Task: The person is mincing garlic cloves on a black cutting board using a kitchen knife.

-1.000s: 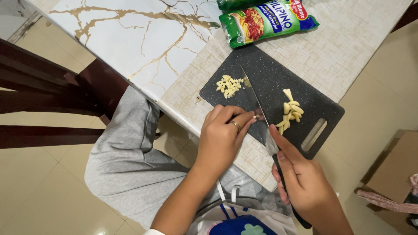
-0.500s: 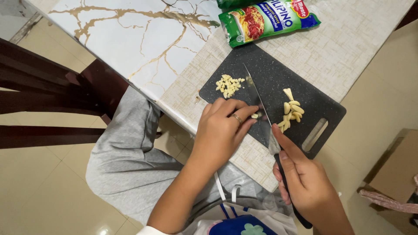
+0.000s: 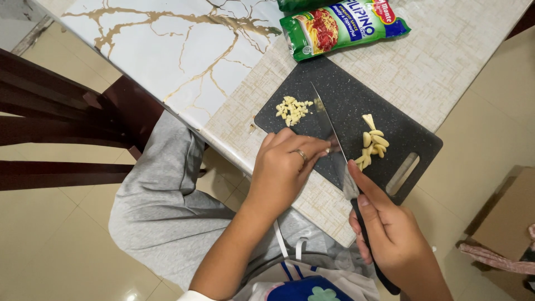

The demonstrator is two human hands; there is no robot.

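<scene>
Knife [image 3: 333, 146] now against left hand [image 3: 281, 167]

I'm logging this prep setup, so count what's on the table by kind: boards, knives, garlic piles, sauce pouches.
Cutting board: 1
Knife, held in the right hand, with the left hand beside the blade: 1
Garlic piles: 2, chopped bits and whole cloves
Sauce pouch: 1 fully seen; a second green package at the top edge is cut off
Total: 5

A white marble-patterned table [image 3: 167, 50] with gold veins is standing over glossy beige floor tiles [image 3: 50, 245]. A dark wooden chair [image 3: 61, 128] is sitting at left, and a brown cardboard box [image 3: 510, 223] is resting at right.
</scene>
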